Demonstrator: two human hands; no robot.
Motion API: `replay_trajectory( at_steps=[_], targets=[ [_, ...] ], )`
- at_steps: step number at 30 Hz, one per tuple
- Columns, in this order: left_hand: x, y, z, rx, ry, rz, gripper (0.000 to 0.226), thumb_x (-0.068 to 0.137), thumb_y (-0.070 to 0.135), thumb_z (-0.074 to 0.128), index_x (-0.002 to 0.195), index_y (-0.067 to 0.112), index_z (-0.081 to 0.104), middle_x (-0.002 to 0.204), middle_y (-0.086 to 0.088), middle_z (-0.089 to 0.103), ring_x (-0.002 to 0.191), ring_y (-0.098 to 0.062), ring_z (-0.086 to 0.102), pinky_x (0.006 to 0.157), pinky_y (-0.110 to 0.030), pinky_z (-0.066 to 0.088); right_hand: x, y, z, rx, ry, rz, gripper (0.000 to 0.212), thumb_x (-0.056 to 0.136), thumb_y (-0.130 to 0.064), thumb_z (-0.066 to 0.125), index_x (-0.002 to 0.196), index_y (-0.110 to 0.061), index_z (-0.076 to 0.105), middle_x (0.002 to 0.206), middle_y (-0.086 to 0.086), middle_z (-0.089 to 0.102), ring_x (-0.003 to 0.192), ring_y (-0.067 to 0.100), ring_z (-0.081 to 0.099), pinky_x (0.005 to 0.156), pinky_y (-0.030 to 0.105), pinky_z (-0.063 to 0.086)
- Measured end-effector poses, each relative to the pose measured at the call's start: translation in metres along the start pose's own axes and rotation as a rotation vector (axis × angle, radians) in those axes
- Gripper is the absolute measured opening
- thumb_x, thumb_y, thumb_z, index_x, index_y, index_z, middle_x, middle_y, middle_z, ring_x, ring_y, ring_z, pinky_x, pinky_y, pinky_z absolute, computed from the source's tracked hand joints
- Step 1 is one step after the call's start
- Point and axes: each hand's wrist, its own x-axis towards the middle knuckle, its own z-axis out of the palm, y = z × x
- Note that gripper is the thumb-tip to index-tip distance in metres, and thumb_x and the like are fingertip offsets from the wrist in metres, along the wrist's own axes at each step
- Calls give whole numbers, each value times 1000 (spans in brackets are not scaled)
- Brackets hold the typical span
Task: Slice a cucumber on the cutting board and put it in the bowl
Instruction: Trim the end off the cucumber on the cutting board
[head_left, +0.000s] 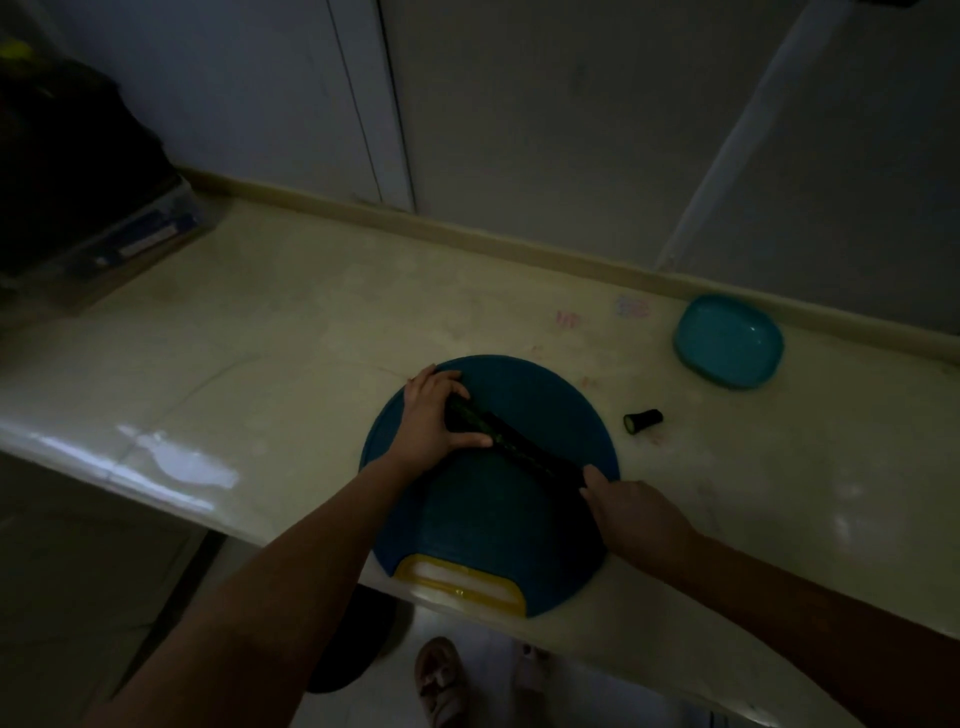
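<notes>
A dark green cucumber (470, 415) lies slantwise on the round blue cutting board (540, 395), which has a yellow handle. My left hand (431, 421) grips its far-left end, thumb on the near side. My right hand (631, 512) holds what looks like a dark knife (545, 460) at the board's right edge. The blade runs along the cucumber's right part, though the dim light blurs where one ends and the other begins. A cut cucumber end (643, 420) lies on the counter right of the board. The teal bowl (727, 340) stands at the back right with nothing visible inside.
The board's handle (462, 584) overhangs the pale counter's front edge. A dark bag on a box (104, 228) stands at the far left. A wall runs behind the counter. Sandalled feet (441, 680) show on the floor below.
</notes>
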Motion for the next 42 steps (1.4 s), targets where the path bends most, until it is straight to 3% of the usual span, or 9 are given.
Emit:
replay_trajectory(
  at_steps=[3, 7, 13, 15, 22, 27, 31, 37, 42],
  targets=[
    [-3, -1, 1, -18, 27, 20, 61, 54, 45, 84, 101, 21, 53, 138, -1, 42, 135, -16, 13, 111, -45, 15, -3, -1, 6, -84, 3, -33, 43, 99, -18, 33, 141, -12, 22, 104, 7, 61, 72, 13, 45, 48, 22, 29],
    [-5, -3, 3, -2, 51, 46, 63, 53, 45, 84, 102, 18, 54, 138, -2, 42, 132, -11, 11, 111, -46, 16, -5, -5, 14, -129, -3, -42, 53, 97, -15, 34, 146, -11, 13, 114, 10, 57, 87, 18, 56, 50, 23, 28],
    [-3, -5, 3, -11, 44, 52, 66, 51, 59, 76, 102, 24, 51, 139, -1, 41, 135, -15, 11, 112, -49, 13, 2, 1, 8, -86, -61, -43, 54, 100, -17, 32, 147, -9, 7, 112, 8, 59, 65, 10, 39, 46, 16, 18],
    [-4, -6, 4, -10, 49, 51, 69, 50, 62, 74, 101, 23, 51, 139, -2, 42, 135, -13, 10, 112, -47, 12, 5, 2, 6, -73, -65, -25, 52, 99, -17, 33, 146, -10, 10, 108, 7, 61, 54, 4, 28, 46, 17, 20],
    [-3, -11, 6, 7, 49, 55, 73, 52, 69, 67, 104, 20, 52, 139, -1, 42, 137, -16, 10, 112, -43, 8, 8, 2, -1, -77, -85, -15, 54, 99, -18, 34, 146, -12, 9, 107, 6, 62, 53, 0, 23, 45, 16, 20],
    [-3, -10, 7, 7, 53, 64, 74, 50, 70, 66, 103, 19, 53, 138, -2, 43, 138, -20, 13, 112, -44, 9, 8, -6, -8, -126, -99, -4, 58, 97, -12, 35, 147, -11, 6, 111, 8, 60, 61, 10, 39, 54, 23, 34],
    [-2, -13, 6, 10, 45, 72, 74, 50, 68, 68, 103, 19, 53, 137, -3, 44, 137, -19, 14, 112, -49, 13, 4, -22, -3, -134, -126, -11, 60, 97, -12, 36, 146, -7, 3, 115, 9, 59, 74, 12, 42, 48, 21, 28],
    [-2, -11, 4, 15, 30, 54, 74, 51, 69, 66, 104, 20, 53, 137, -2, 44, 138, -22, 15, 111, -45, 13, 5, -20, -2, -125, -25, -37, 52, 98, -13, 34, 144, -7, 11, 111, 8, 61, 76, 14, 49, 61, 27, 36],
    [-2, -6, 0, 10, 3, 34, 75, 47, 67, 73, 102, 21, 53, 138, -2, 43, 135, -15, 11, 111, -54, 15, -10, 0, 6, -85, -42, 8, 58, 97, -16, 37, 146, -7, 8, 115, 10, 59, 80, 12, 46, 60, 25, 37]
  ],
)
